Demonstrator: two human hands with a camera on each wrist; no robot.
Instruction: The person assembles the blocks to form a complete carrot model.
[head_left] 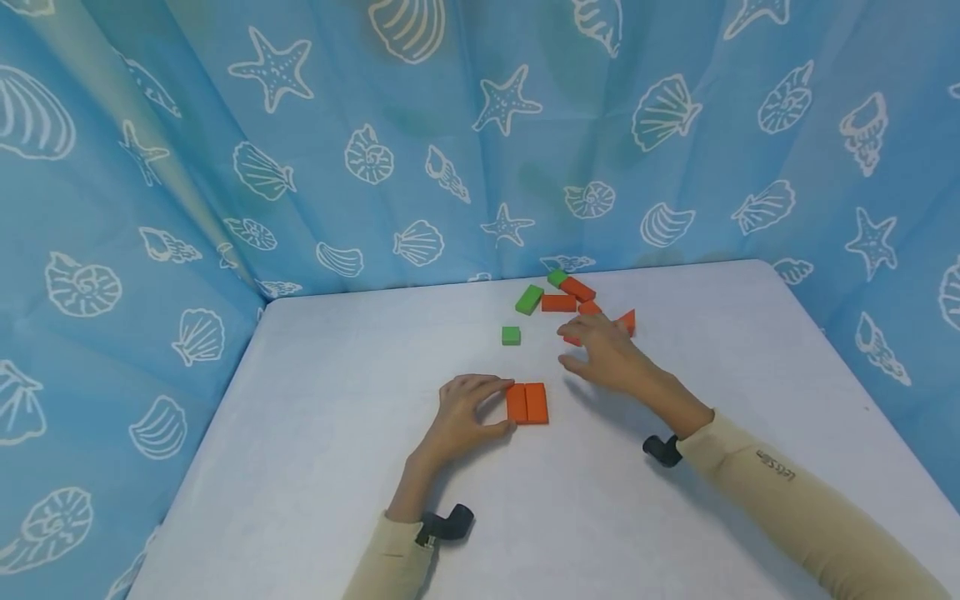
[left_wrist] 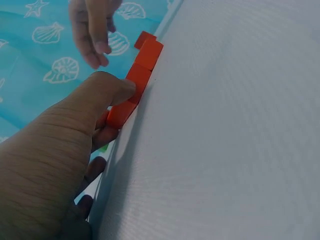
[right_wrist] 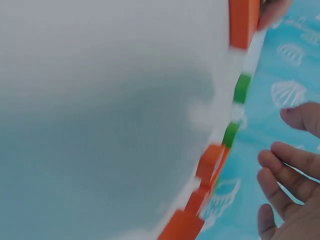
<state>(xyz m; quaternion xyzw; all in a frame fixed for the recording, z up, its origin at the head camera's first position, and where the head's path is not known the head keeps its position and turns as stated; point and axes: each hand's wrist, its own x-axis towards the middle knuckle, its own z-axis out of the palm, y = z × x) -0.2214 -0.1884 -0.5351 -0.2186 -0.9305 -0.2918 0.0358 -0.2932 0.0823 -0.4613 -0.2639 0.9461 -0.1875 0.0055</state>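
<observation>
On the near side of the white table point(head_left: 337, 450), two beige sleeves point(head_left: 810, 508) lead to the hands. The left hand point(head_left: 467, 417) pinches the left orange block point(head_left: 517, 406) by its short ends, with thumb and finger; the right orange block point(head_left: 537, 404) lies touching along its long side. Farther right, the right hand point(head_left: 609, 352) hovers over several orange pieces point(head_left: 628, 322), with the thumb apart from the fingers and holding nothing; whether it touches them, I cannot tell. To its left lies a small green block point(head_left: 511, 336). Near the far edge, a longer green block point(head_left: 529, 300) lies beside an orange block point(head_left: 558, 303), and behind hangs a blue curtain point(head_left: 322, 167)
</observation>
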